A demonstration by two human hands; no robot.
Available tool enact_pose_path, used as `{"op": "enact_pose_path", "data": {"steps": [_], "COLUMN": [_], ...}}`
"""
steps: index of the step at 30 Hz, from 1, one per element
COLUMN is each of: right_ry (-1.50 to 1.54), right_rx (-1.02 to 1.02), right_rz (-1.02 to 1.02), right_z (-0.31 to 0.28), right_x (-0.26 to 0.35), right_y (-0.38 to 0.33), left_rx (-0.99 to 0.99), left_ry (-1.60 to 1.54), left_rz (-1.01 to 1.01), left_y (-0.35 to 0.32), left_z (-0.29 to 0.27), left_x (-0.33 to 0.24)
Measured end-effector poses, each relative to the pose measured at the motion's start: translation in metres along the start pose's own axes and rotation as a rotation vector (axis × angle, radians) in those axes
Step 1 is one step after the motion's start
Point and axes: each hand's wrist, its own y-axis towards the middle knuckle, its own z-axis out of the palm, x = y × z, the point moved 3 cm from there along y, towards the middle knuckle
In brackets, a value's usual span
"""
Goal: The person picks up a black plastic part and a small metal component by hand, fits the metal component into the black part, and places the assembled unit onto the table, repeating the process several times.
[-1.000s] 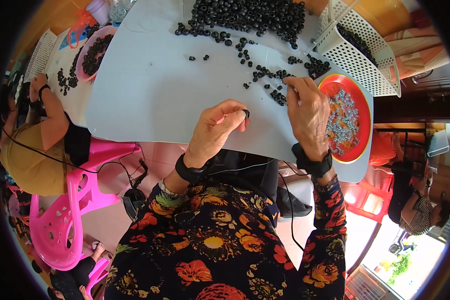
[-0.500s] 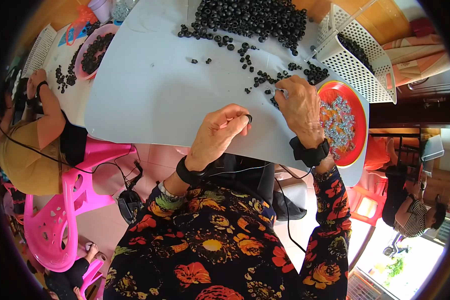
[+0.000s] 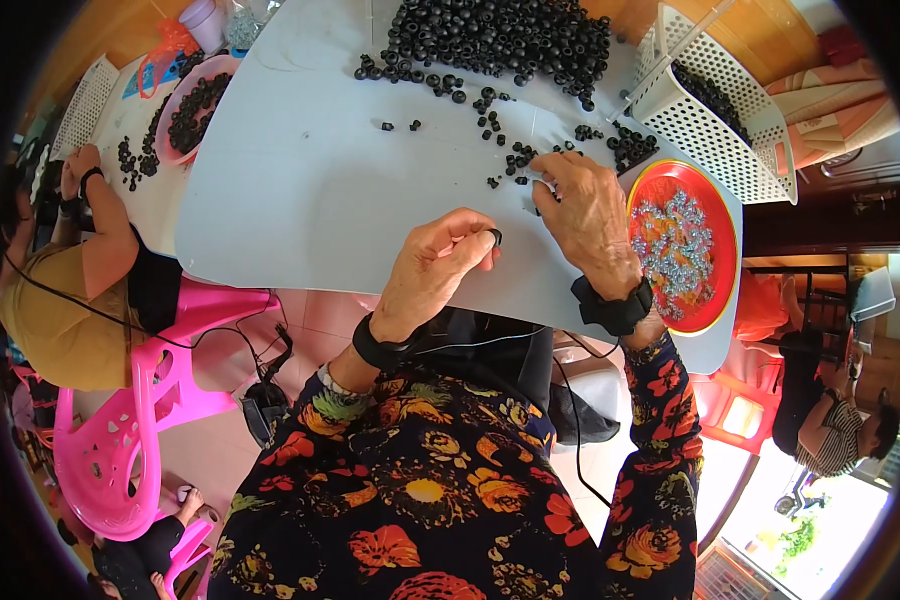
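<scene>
While left hand (image 3: 432,262) is pinching black piece (image 3: 497,237), right hand (image 3: 590,215) is arching over loose parts (image 3: 516,160), grip unclear; big pile (image 3: 500,42) apparently remaining.

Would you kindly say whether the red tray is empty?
Not empty: small shiny pieces lie spread across the red tray, its bottom showing between them.

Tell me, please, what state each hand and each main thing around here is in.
Left hand: closed, pinching a small black piece.
Right hand: fingers bent near loose black pieces; grip unclear.
Loose black pieces: scattered.
Black pile: heaped.
Red tray: holding small shiny bits.
White basket: holding dark pieces.
Pink bowl: holding dark beads.
</scene>
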Motion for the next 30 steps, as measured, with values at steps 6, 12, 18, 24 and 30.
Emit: {"op": "enact_pose_path", "data": {"steps": [6, 12, 18, 24, 30], "right_ry": [-0.015, 0.085, 0.693, 1.116, 1.392], "right_rx": [0.008, -0.010, 0.121, 0.131, 0.148], "right_rz": [-0.043, 0.002, 0.319, 0.368, 0.406], "right_z": [0.005, 0.002, -0.013, -0.001, 0.009], "right_x": [0.000, 0.002, 0.019, 0.034, 0.033], "right_y": [0.005, 0.001, -0.024, -0.046, -0.050], "left_rx": [0.011, -0.006, -0.022, -0.017, -0.001], "left_ry": [0.005, -0.024, -0.044, -0.048, 0.010], "left_rz": [0.006, 0.020, 0.020, 0.023, -0.007], "left_y": [0.001, -0.001, -0.001, 0.001, -0.001], "left_z": [-0.001, 0.000, -0.003, -0.003, -0.004], "left_x": [0.000, 0.000, 0.000, 0.002, 0.001]}}
